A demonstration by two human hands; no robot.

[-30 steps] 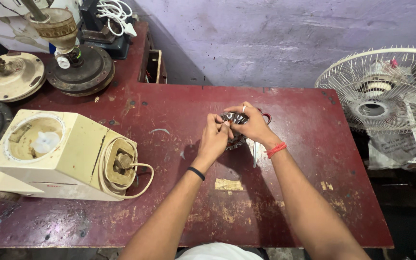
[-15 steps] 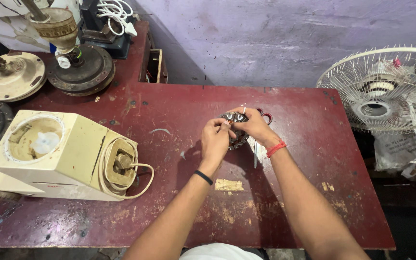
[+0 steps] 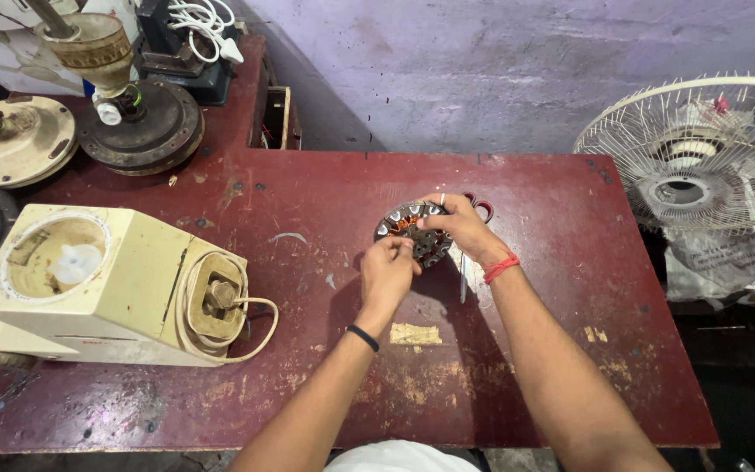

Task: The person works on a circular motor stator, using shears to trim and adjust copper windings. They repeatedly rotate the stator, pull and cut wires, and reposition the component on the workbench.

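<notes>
A round metal motor stator (image 3: 408, 229) with copper windings is held tilted above the dark red table (image 3: 570, 350). My right hand (image 3: 456, 225) grips its right side from above. My left hand (image 3: 386, 271) is just below it, fingers pinched at the stator's lower edge on what may be a thin wire, too small to tell. A pair of scissors (image 3: 469, 262) with red handles lies on the table under my right wrist, partly hidden.
A cream mixer base (image 3: 107, 284) with its cord wound on the bottom lies on its side at left. Old fan motors (image 3: 137, 122) and round parts sit at the back left. A white table fan (image 3: 701, 153) stands at right. A paper scrap (image 3: 415, 334) lies near my left forearm.
Both hands have stayed on the stator; my left hand has dropped slightly lower and the stator has tilted a little toward the left.
</notes>
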